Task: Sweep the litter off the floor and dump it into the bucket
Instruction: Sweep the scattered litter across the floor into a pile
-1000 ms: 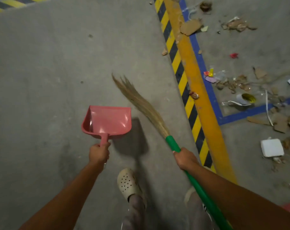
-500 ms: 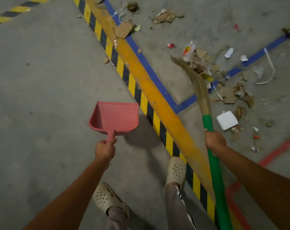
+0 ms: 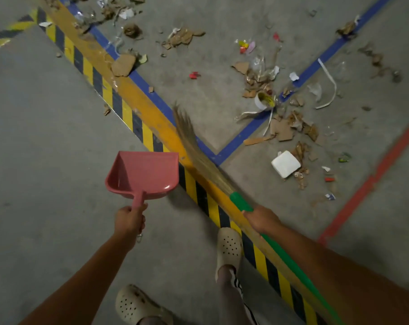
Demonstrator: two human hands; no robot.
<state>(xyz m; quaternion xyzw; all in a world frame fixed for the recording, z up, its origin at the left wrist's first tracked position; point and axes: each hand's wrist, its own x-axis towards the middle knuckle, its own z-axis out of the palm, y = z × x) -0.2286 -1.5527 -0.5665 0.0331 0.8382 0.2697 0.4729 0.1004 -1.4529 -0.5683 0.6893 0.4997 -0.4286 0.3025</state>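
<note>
Pink dustpan (image 3: pixel 142 174) and green-handled broom (image 3: pixel 198 156), each wrapped in closed fingers, are needing short strokes gathering litter (image 3: pixel 283 127) together.

Floor: bare grey concrete floor (image 3: pixel 46 137), scuffed, faint dark spots.
Hazard stripe: yellow-and-black hazard stripe (image 3: pixel 126 111) running diagonally from far left to near right.
Orange band: solid orange band (image 3: pixel 147 109) touching the stripe's right edge, worn in patches.
Blue line: blue line (image 3: pixel 236 139) beside the band, turning a corner toward far right.
Red line: red line (image 3: pixel 374 174) at right, angled.
Light: dim, even; soft shadows.
</note>
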